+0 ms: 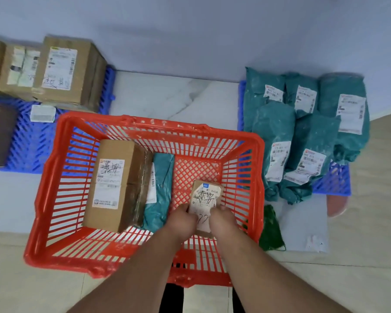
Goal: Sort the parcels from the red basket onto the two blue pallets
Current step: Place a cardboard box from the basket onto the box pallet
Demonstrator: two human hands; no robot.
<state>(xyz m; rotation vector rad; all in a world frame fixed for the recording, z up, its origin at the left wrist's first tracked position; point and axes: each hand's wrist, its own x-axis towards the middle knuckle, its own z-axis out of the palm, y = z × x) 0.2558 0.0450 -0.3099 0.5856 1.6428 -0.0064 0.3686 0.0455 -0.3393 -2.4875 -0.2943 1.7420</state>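
The red basket (61, 177) stands on the floor in front of me. Inside it, a small cardboard parcel (204, 195) with a handwritten label is gripped at its near end by my left hand (182, 219) and my right hand (224, 220). A larger cardboard box (113, 184) lies at the basket's left, with a teal bag parcel (160, 188) beside it. The left blue pallet (32, 143) carries cardboard boxes (63, 71). The right blue pallet (334, 179) carries several teal bag parcels (278, 136).
A green bag (271, 229) and a grey sheet (303, 224) lie on the floor right of the basket. A wall runs along the back. Pale floor lies between the two pallets.
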